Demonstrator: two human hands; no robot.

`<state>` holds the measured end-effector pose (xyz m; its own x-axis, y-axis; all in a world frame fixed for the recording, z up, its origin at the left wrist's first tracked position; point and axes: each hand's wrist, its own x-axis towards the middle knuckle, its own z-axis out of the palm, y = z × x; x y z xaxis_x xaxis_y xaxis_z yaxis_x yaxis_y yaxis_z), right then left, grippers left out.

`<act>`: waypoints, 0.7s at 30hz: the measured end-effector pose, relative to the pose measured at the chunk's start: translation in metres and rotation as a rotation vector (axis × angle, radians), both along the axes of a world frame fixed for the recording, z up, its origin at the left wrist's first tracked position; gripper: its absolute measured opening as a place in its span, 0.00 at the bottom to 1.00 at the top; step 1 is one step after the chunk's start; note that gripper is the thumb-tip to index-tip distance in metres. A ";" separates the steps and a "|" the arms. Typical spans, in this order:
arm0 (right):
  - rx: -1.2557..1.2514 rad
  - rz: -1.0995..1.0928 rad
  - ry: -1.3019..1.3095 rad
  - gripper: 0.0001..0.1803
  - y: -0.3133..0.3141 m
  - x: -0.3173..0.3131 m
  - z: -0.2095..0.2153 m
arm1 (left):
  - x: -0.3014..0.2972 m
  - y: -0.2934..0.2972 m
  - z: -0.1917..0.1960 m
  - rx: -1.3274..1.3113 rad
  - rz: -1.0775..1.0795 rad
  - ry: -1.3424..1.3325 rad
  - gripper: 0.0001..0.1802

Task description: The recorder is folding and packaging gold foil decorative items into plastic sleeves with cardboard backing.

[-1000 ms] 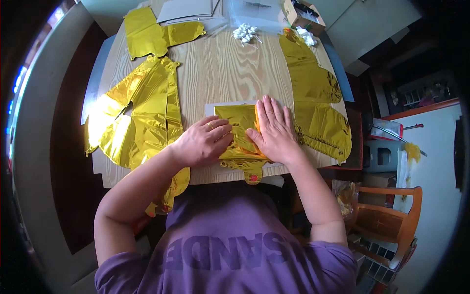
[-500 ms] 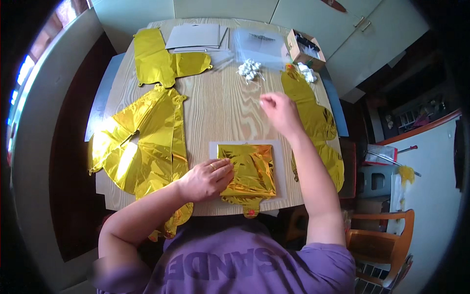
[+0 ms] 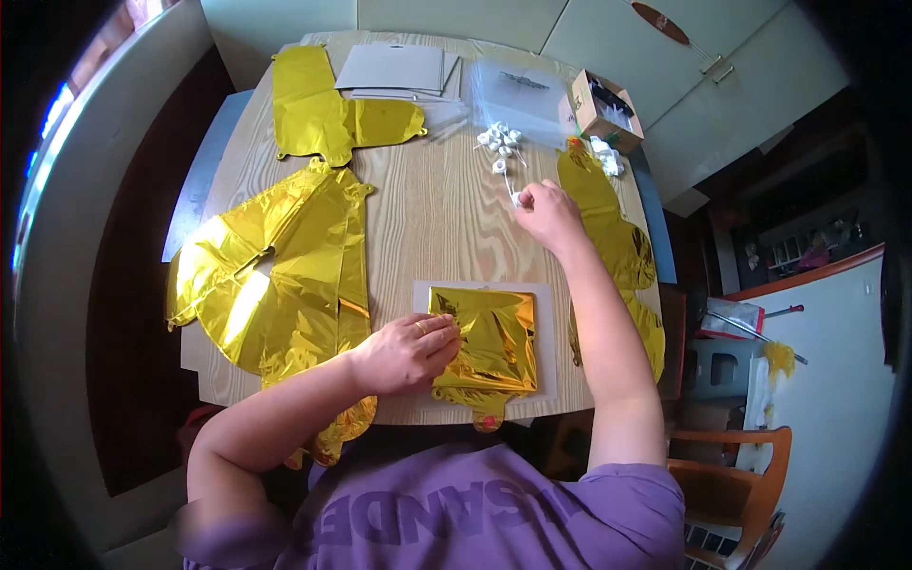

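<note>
A folded gold foil balloon (image 3: 499,332) lies on a pale card (image 3: 546,328) at the table's near edge, its tab with a red mark hanging toward me. My left hand (image 3: 408,353) rests on the balloon's left side, fingers flat against the foil. Farther right, my right hand (image 3: 549,213) is closed in a pinch on a small roll of white ribbon (image 3: 518,199). From it a thin white strip runs up to another small ribbon roll (image 3: 500,166). Just beyond sits a pile of similar white rolls (image 3: 500,140).
Unfolded gold foil balloons lie at left (image 3: 294,256), far left (image 3: 318,114) and right (image 3: 608,223). At the back are stacked grey cards (image 3: 394,68), clear plastic bags (image 3: 518,90) and a wooden box (image 3: 608,109). More white rolls (image 3: 605,157) sit by the box.
My right hand, earlier pinched with nothing visible in it, now holds white ribbon. One roll has come away from the pile toward me. The left hand stays on the folded balloon.
</note>
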<state>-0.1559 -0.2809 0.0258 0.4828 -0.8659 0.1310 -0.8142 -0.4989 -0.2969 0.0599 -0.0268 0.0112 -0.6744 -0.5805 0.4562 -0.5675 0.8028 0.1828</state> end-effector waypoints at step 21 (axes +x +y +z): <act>0.165 -0.249 0.026 0.10 0.022 -0.032 0.014 | -0.006 0.000 -0.004 -0.069 0.022 0.036 0.17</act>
<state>-0.1878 -0.2585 0.0396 0.2541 -0.9667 -0.0306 -0.9138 -0.2296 -0.3351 0.0541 -0.0264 0.0070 -0.6446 -0.5610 0.5194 -0.5789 0.8019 0.1477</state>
